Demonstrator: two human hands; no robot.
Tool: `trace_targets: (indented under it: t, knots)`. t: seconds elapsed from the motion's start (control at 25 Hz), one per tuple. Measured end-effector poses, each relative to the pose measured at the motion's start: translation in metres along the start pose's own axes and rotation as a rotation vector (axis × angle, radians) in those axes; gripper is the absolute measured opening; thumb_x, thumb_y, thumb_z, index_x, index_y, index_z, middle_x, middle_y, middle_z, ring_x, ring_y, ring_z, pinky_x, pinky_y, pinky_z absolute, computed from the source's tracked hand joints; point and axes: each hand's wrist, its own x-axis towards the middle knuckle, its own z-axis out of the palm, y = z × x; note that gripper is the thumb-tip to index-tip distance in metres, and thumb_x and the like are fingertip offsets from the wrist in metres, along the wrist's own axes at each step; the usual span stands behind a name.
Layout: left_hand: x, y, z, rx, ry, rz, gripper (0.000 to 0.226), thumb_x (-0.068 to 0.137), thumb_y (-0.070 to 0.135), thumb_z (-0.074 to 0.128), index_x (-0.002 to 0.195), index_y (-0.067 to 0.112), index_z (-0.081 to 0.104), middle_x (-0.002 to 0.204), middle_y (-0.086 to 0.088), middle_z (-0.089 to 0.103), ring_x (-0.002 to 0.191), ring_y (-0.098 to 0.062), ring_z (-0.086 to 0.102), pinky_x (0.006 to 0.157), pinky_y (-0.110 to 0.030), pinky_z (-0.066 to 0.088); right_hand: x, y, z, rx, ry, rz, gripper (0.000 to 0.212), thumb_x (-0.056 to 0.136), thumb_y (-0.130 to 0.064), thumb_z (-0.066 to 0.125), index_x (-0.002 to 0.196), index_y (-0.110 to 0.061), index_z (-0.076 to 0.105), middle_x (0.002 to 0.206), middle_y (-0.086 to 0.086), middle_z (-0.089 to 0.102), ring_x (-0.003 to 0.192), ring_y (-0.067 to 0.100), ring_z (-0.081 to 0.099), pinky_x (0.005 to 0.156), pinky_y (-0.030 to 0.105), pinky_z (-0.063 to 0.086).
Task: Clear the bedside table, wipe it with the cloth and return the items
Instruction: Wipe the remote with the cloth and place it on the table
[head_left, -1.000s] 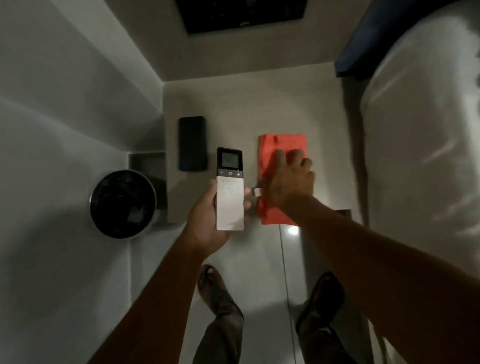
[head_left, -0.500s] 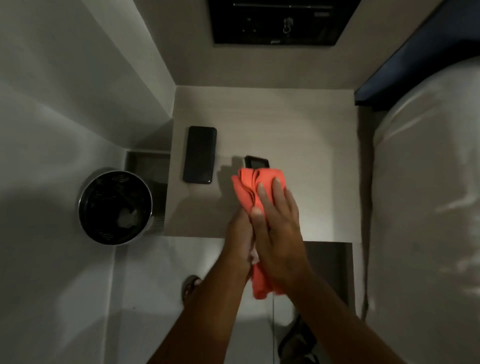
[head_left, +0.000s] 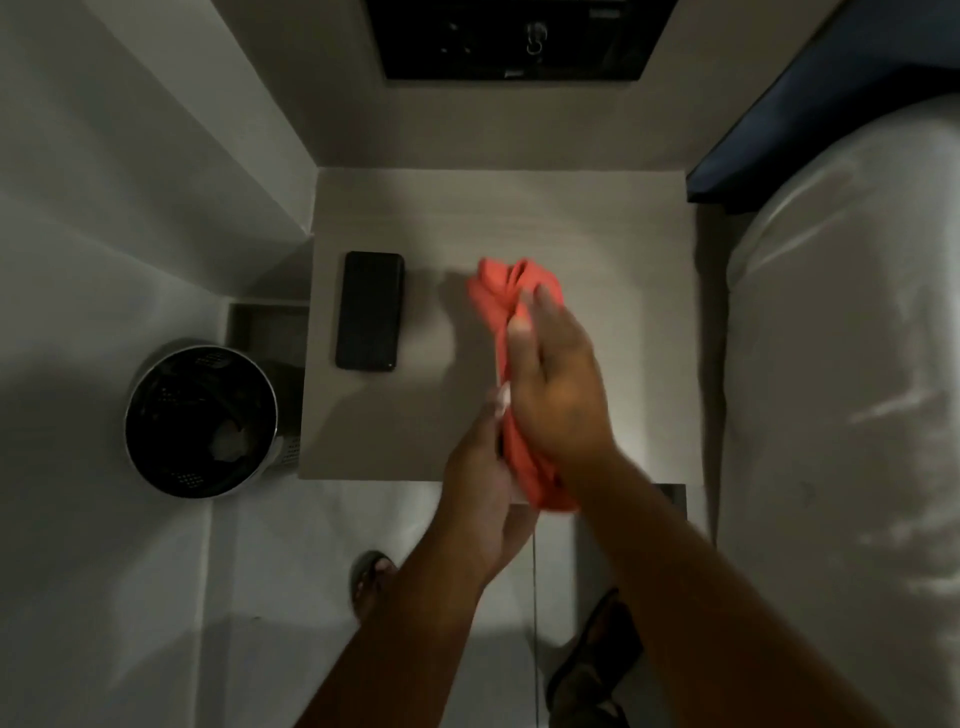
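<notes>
The orange cloth (head_left: 511, 288) is bunched up and held above the pale bedside table (head_left: 519, 208), between both hands. My right hand (head_left: 558, 387) lies over the cloth with its fingers stretched along it and its thumb pressing in. My left hand (head_left: 480, 467) grips from underneath, near the table's front edge. Only a small white sliver of the remote (head_left: 502, 399) shows between the hands; the cloth hides the rest. A black phone (head_left: 370, 310) lies flat on the table's left side, apart from the hands.
A round metal bin (head_left: 200, 418) stands on the floor left of the table. The bed (head_left: 841, 364), in white sheets, runs along the right. A dark wall panel (head_left: 509, 39) sits above the table. My sandalled feet (head_left: 371, 577) are on the floor below.
My right hand lifted the cloth off the table and brought it over the remote in my left hand. The cloth now covers the remote's top, and the hands have shifted slightly.
</notes>
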Motion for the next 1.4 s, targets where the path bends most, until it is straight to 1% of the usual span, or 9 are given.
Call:
trace_targets:
  t: [0.08,0.2,0.32,0.44,0.6,0.88,1.08,1.24,1.4]
  knots:
    - [0.011,-0.001,0.005,0.003,-0.023,0.034,0.045,0.107,0.043,0.036,0.124,0.015,0.067,0.111,-0.01,0.077,0.105,-0.023,0.074,0.08,-0.032,0.062,0.038,0.004,-0.006,0.103,-0.032,0.041,0.037,0.108,-0.034,0.031,0.128,-0.04,0.062,0.142,-0.012,0.056,0.135,0.017,0.049,0.115,0.043,0.038]
    - [0.049,0.022,0.001,0.004,0.14,-0.039,0.05,0.101,0.055,0.044,0.116,0.018,0.072,0.107,-0.01,0.079,0.096,-0.024,0.077,0.075,-0.037,0.064,0.012,0.02,0.002,-0.075,-0.061,0.043,0.045,0.106,-0.041,0.033,0.141,-0.022,0.053,0.147,0.007,0.052,0.134,0.027,0.05,0.112,0.042,0.04]
    - [0.081,0.045,-0.01,0.098,0.177,0.066,0.063,0.091,0.06,0.056,0.125,0.008,0.067,0.116,-0.018,0.073,0.096,-0.031,0.074,0.082,-0.041,0.06,-0.028,0.046,-0.011,-0.252,-0.026,0.09,0.044,0.102,-0.056,0.028,0.131,-0.031,0.05,0.138,0.0,0.045,0.115,0.026,0.058,0.09,0.037,0.052]
    - [0.106,0.056,-0.024,0.482,0.278,0.235,0.061,0.067,0.036,0.091,0.115,0.007,0.067,0.104,-0.016,0.075,0.077,-0.02,0.073,0.061,-0.03,0.057,-0.03,0.07,-0.026,-0.493,0.009,0.189,0.049,0.101,-0.058,0.024,0.136,-0.033,0.046,0.142,0.005,0.038,0.123,0.03,0.05,0.096,0.048,0.052]
    - [0.12,0.06,-0.029,1.04,0.502,0.328,0.072,0.061,0.037,0.092,0.118,0.012,0.054,0.105,-0.002,0.065,0.087,-0.016,0.068,0.054,-0.021,0.05,-0.017,0.083,-0.023,-0.734,-0.04,0.2,0.05,0.103,-0.054,0.026,0.131,-0.026,0.055,0.14,0.008,0.047,0.127,0.033,0.044,0.107,0.052,0.032]
    - [0.118,0.079,-0.019,1.736,0.457,0.187,0.064,0.081,0.07,0.055,0.104,0.011,0.065,0.08,-0.004,0.062,0.078,-0.025,0.064,0.063,-0.029,0.052,0.01,0.08,-0.035,-0.556,-0.112,0.285,0.029,0.097,-0.029,0.054,0.125,-0.023,0.053,0.131,0.01,0.047,0.113,0.034,0.055,0.09,0.047,0.053]
    - [0.122,0.084,-0.02,1.766,0.4,0.101,0.066,0.077,0.076,0.053,0.099,0.015,0.061,0.071,-0.003,0.061,0.062,-0.021,0.062,0.056,-0.025,0.05,0.019,0.082,-0.037,-0.513,-0.126,0.335,0.028,0.093,-0.026,0.059,0.12,-0.024,0.055,0.129,0.011,0.047,0.112,0.035,0.056,0.094,0.05,0.053]
    - [0.111,0.092,-0.012,1.844,0.381,-0.001,0.084,0.074,0.084,0.053,0.116,0.012,0.062,0.077,-0.004,0.06,0.074,-0.026,0.064,0.064,-0.03,0.05,0.032,0.077,-0.054,-0.441,-0.187,0.331,0.018,0.088,-0.021,0.064,0.104,-0.019,0.071,0.119,0.01,0.065,0.1,0.029,0.066,0.091,0.036,0.055]
    - [0.075,0.078,0.046,1.828,0.434,0.132,0.084,0.074,0.075,0.066,0.116,0.003,0.065,0.114,-0.02,0.071,0.102,-0.038,0.069,0.074,-0.033,0.051,0.004,0.05,-0.118,-0.095,0.196,0.237,0.022,0.084,-0.011,0.068,0.105,-0.011,0.071,0.105,0.01,0.072,0.086,0.005,0.069,0.076,0.008,0.044]
